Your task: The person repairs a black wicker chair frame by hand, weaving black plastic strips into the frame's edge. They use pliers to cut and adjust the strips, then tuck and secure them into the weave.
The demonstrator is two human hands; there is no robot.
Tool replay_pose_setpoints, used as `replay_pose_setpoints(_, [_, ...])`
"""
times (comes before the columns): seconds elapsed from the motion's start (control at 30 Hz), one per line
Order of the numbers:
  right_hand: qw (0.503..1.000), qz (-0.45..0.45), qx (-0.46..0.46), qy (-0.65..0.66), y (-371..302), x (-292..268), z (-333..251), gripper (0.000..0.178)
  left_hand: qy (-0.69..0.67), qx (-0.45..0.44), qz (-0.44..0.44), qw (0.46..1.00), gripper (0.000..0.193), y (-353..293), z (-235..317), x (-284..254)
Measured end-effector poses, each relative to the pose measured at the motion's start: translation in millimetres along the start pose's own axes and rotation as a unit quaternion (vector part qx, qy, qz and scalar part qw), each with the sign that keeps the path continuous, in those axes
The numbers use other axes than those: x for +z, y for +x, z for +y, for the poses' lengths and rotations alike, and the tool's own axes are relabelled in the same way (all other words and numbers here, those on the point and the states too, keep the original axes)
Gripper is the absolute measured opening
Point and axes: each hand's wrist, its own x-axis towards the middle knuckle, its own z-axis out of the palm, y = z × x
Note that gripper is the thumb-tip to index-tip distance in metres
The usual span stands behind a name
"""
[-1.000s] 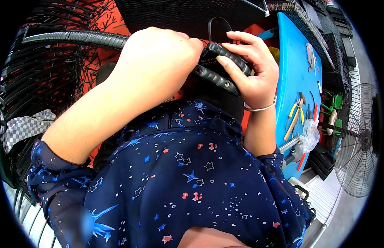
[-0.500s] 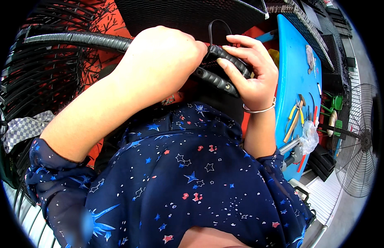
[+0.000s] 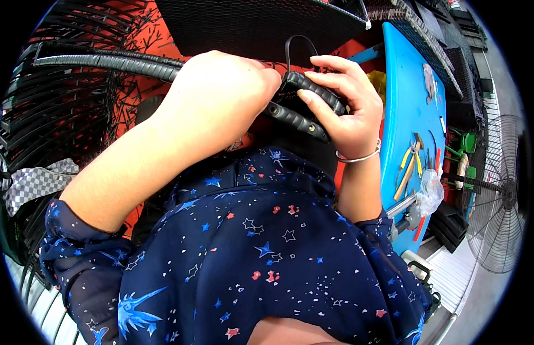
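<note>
A curved black frame piece [image 3: 304, 122], closely wrapped in strip, lies across my lap, its long arm [image 3: 120, 62] reaching out to the left. Around its right end, my right hand [image 3: 353, 106] is closed, thumb on the near side and fingers over the far side. Back upward, my left hand [image 3: 221, 92] is closed over the middle of the frame; its fingertips are mostly hidden, so what they pinch cannot be made out. A thin black strip [image 3: 300, 37] stands up in a loop between both hands, one side coming down beside my left fingers.
A blue table [image 3: 396, 144] on the right bears a hammer [image 3: 408, 172], yellow-handled pliers [image 3: 405, 158] and a clear plastic bag [image 3: 431, 192]. A dark woven panel [image 3: 250, 29] stands ahead. Curved black frames [image 3: 54, 109] stack at left above a red floor littered with scraps. A fan [image 3: 503, 195] stands far right.
Both hands and the frame piece have come slightly nearer to me. The strip loop has come down with them and keeps much the same shape.
</note>
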Motion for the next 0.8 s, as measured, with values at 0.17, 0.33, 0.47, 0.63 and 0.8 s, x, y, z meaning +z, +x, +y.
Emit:
replay_pose_setpoints(0.17, [1.000,-0.001,-0.001,-0.006,0.4,-0.3,-1.2,0.024,-0.020,0.004,0.023,1.000,0.010,-1.0,0.6,0.9])
replay_pose_setpoints(0.33, [0.999,0.000,-0.019,-0.027,2.1,-1.2,-1.6,0.023,-0.021,0.007,0.018,1.000,0.012,0.6,-0.1,0.3])
replay_pose_setpoints(0.47, [0.999,-0.022,0.001,-0.024,-0.4,-3.2,-4.1,0.027,-0.029,0.016,0.022,0.999,0.012,-0.8,-1.4,2.6])
replay_pose_setpoints(0.63, [0.998,-0.004,-0.033,-0.045,3.3,-1.7,-3.8,0.022,0.001,-0.003,-0.031,1.000,0.013,3.6,0.5,-3.3])
replay_pose_setpoints(0.8, [0.999,-0.004,-0.032,-0.039,2.6,-1.0,-4.4,0.022,-0.008,0.010,-0.008,1.000,0.013,3.3,0.4,-0.1])
